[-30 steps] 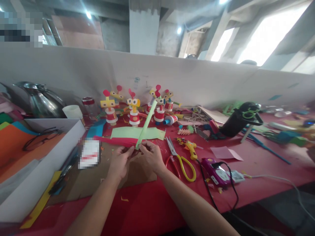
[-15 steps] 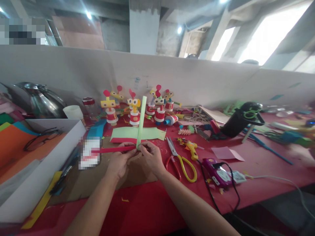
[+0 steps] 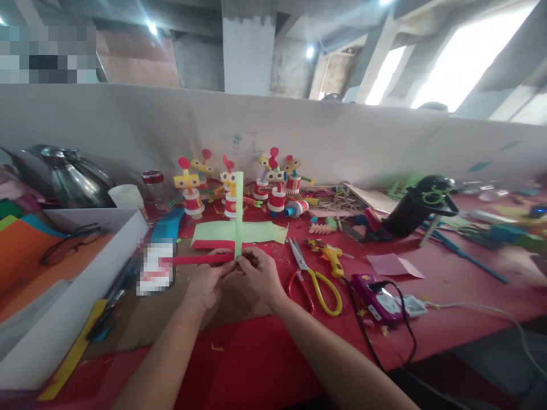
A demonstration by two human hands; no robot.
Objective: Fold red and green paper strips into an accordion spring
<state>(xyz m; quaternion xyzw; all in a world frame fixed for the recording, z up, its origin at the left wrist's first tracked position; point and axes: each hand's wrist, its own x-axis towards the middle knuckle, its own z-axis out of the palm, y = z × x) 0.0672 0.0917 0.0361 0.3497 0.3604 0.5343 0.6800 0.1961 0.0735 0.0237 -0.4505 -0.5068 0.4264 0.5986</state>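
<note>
Pixelation obscures the white item [image 3: 154, 269] (the picture's left edge cuts the box [image 3: 85, 289]).

steel kettle [image 3: 81, 183] beside white cup [image 3: 127, 196] | eyeglasses [image 3: 73, 234] in white box [image 3: 96, 279] | purple power strip [image 3: 368, 291]

The paper strip [image 3: 239, 210] pointing up at centre frame is pale green, and the paper strip [image 3: 200, 259] running left is pinkish red. Right of centre, the scissors [image 3: 315, 280] have one red handle and one yellow (the blades are silvery). The power socket [image 3: 378, 299] at lower right is purple with white faces.
</note>
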